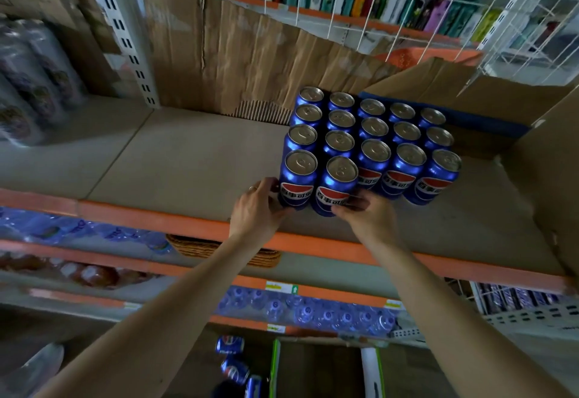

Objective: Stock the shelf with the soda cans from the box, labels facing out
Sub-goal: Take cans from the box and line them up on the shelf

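Shelf (188,159), cardboard-lined, orange front edge. Block of blue soda cans (369,143) upright near the front edge, right of centre, labels outward. Left hand (255,209) grasps the front-left can (297,179); right hand (365,212) pinches the neighbouring can (336,186) at its base. Loose cans (233,358) lie below beside a box (326,369).
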